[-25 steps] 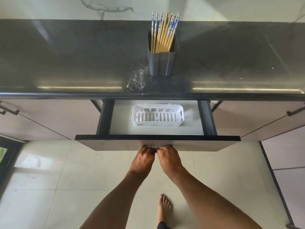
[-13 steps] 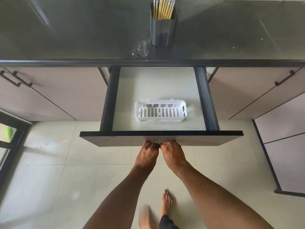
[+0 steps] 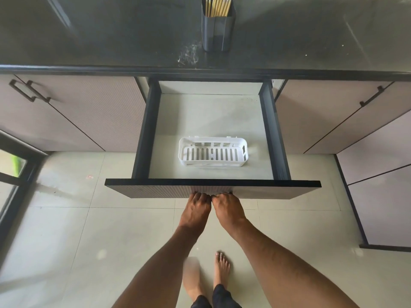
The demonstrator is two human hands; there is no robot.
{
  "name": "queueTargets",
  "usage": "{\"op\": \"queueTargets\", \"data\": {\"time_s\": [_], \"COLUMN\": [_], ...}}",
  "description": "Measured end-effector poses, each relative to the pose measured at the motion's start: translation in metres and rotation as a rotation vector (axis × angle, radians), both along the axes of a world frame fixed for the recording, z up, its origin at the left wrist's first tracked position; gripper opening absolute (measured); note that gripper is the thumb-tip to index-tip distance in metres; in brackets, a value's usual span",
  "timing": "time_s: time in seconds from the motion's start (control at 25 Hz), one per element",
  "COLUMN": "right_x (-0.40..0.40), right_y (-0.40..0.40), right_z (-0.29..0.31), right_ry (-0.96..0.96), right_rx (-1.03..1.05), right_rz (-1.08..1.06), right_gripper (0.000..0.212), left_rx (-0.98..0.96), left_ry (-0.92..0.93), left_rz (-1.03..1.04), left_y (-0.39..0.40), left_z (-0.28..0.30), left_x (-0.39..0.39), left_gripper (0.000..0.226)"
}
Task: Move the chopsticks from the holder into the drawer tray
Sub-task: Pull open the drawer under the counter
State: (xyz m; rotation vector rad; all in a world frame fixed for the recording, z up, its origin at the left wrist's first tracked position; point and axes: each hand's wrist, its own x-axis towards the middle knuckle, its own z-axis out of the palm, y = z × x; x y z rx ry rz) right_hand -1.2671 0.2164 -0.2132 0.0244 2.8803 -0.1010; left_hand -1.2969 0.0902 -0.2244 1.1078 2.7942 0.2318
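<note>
Chopsticks point(image 3: 217, 5) stand upright in the dark holder point(image 3: 218, 30), which sits on the dark surface point(image 3: 111, 36) near its front edge, above the drawer point(image 3: 211, 130); their upper ends are cut off by the top of the head view. Just to the left of the holder's foot we see a pale scuffed smear point(image 3: 188, 56) on the surface.

Below the surface edge the drawer stands pulled well out. On its pale floor, toward the front and a little right of centre, lies the white slotted tray point(image 3: 213, 151), with nothing in it.

Our left hand point(image 3: 195, 207) and right hand point(image 3: 226, 207) sit side by side, touching each other, at the lower edge of the drawer front point(image 3: 155, 188). The fingers of both curl under that edge, so both hands are clamped on the drawer front.

Ribbed cabinet doors with dark bar handles flank the drawer, one handle point(image 3: 29, 91) at left and one handle point(image 3: 371, 97) at right. Beneath our forearms we see the tiled floor point(image 3: 89, 241) and our bare feet; the left foot is blurred.
</note>
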Motion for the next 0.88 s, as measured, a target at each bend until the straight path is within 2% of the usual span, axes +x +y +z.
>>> {"op": "queueTargets", "data": {"time_s": [0.2, 0.32, 0.4, 0.56, 0.72, 0.88], "right_x": [0.012, 0.022, 0.029, 0.043, 0.046, 0.019], "right_y": [-0.001, -0.002, -0.001, 0.002, 0.011, 0.021], "right_z": [-0.004, 0.001, 0.007, 0.026, 0.052, 0.089], "right_ry": [0.074, 0.121, 0.155, 0.319, 0.442, 0.451], "right_rx": [-0.067, -0.065, -0.077, -0.102, -0.04, 0.053], "right_rz": [0.026, 0.066, 0.056, 0.021, 0.047, 0.02], "right_gripper": [0.029, 0.035, 0.033, 0.026, 0.034, 0.046], "left_rx": [-0.018, 0.001, 0.018, 0.124, 0.21, 0.224], "left_ry": [0.081, 0.139, 0.169, 0.198, 0.235, 0.267], "left_rz": [-0.065, -0.08, -0.079, -0.047, -0.103, -0.048], "left_y": [-0.005, -0.012, -0.017, -0.024, -0.029, -0.026], "left_z": [-0.001, 0.001, 0.004, 0.027, 0.056, 0.089], "left_x": [0.002, 0.009, 0.015, 0.019, 0.008, -0.022], "left_gripper": [0.041, 0.052, 0.058, 0.052, 0.052, 0.054]}}
